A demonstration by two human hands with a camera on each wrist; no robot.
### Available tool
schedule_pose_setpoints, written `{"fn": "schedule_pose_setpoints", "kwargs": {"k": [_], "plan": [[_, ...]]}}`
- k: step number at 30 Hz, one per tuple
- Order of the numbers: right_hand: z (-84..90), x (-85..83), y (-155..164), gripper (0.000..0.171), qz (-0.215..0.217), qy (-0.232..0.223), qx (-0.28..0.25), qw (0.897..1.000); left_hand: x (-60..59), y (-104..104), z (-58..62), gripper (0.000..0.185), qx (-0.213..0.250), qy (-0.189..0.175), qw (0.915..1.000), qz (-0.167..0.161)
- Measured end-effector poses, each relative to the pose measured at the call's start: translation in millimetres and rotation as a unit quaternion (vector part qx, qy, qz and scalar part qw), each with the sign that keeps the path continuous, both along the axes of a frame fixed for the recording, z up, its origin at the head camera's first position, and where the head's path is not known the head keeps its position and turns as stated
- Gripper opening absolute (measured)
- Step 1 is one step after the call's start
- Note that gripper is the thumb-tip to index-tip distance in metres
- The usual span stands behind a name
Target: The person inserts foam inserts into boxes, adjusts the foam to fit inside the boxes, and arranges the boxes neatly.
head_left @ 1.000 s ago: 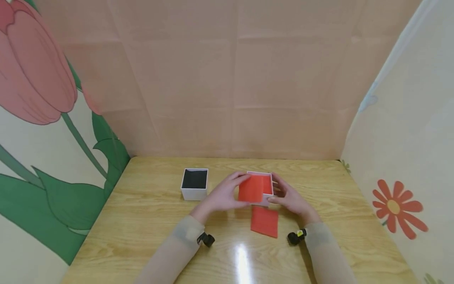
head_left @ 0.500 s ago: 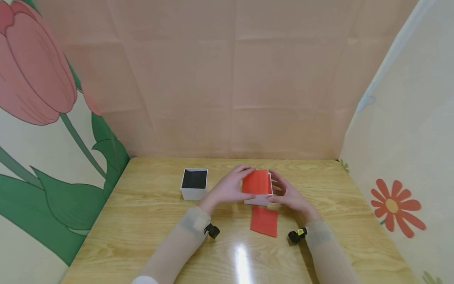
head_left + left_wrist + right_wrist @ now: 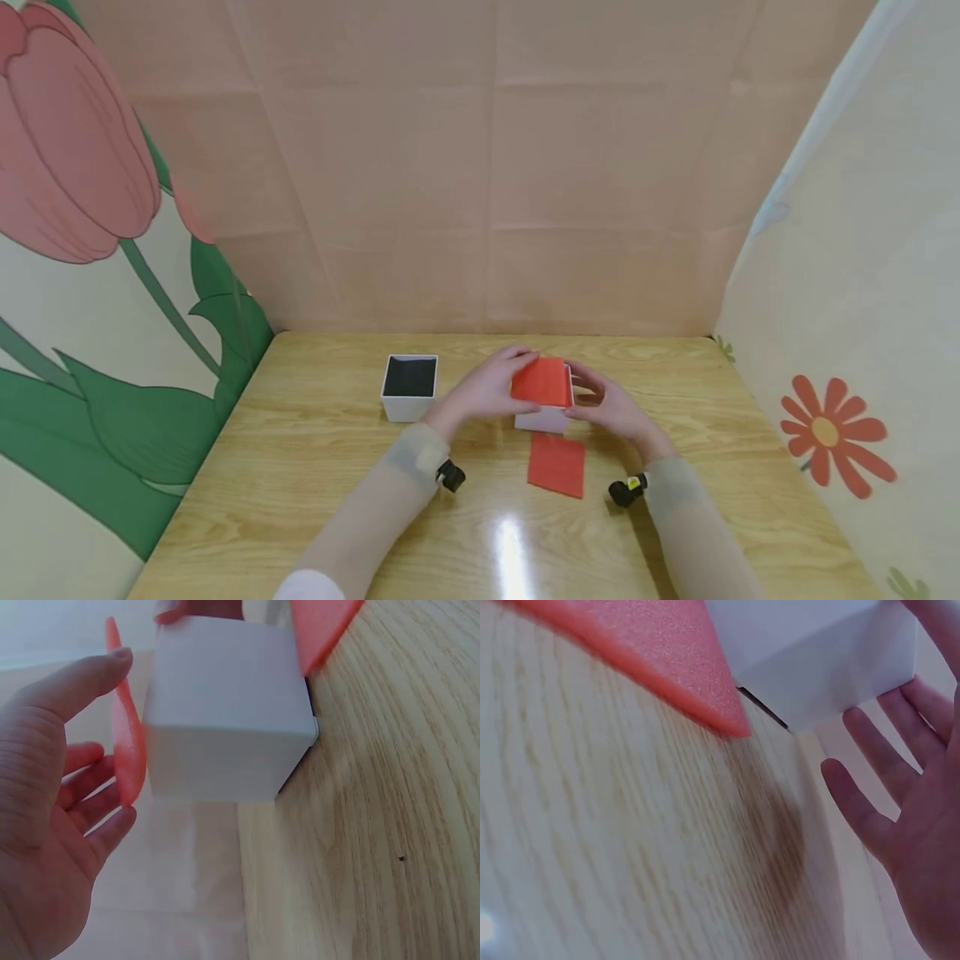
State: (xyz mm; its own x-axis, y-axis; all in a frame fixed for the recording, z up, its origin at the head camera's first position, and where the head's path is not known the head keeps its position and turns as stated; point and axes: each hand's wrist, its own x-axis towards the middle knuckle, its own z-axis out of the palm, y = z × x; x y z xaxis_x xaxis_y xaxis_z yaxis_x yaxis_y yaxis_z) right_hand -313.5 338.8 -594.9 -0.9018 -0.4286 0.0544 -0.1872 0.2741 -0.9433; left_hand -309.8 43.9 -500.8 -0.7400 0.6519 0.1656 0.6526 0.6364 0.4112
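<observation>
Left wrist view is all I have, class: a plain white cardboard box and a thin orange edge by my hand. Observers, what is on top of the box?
Observer: A flat orange foam square covers the top of the white cardboard box.
Operator: Is there another box?
Observer: Yes, an open white box with black lining stands to its left, apart from it.
Operator: Where is the other hand?
Observer: The right hand flanks the box's right side, fingers straight.
</observation>
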Motion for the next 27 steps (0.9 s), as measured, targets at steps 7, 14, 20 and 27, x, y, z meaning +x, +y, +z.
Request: {"fn": "schedule_pose_setpoints", "kwargs": {"k": [7, 14, 20, 27], "plan": [[-0.5, -2.1, -1, 0.096, 0.003, -0.006, -0.003, 1.0, -3.7, 7, 4.3, 0.09, -0.019, -0.008, 0.9998, -0.002], [-1.4, -4.1, -3, 0.096, 0.002, -0.006, 0.002, 1.0, -6.7, 11, 0.4, 0.09, -0.044, -0.013, 0.9989, 0.001], [-1.3, -4.4, -2, 0.095, 0.009, -0.005, 0.013, 1.0, -7.6, 13, -3.4, 0.089, -0.053, -0.016, 0.9985, 0.003], [0.8, -2.8, -1, 0.096, 0.008, -0.008, 0.015, 1.0, -7.1, 13, -4.7, 0.088, -0.047, -0.046, 0.9978, 0.011]]}}
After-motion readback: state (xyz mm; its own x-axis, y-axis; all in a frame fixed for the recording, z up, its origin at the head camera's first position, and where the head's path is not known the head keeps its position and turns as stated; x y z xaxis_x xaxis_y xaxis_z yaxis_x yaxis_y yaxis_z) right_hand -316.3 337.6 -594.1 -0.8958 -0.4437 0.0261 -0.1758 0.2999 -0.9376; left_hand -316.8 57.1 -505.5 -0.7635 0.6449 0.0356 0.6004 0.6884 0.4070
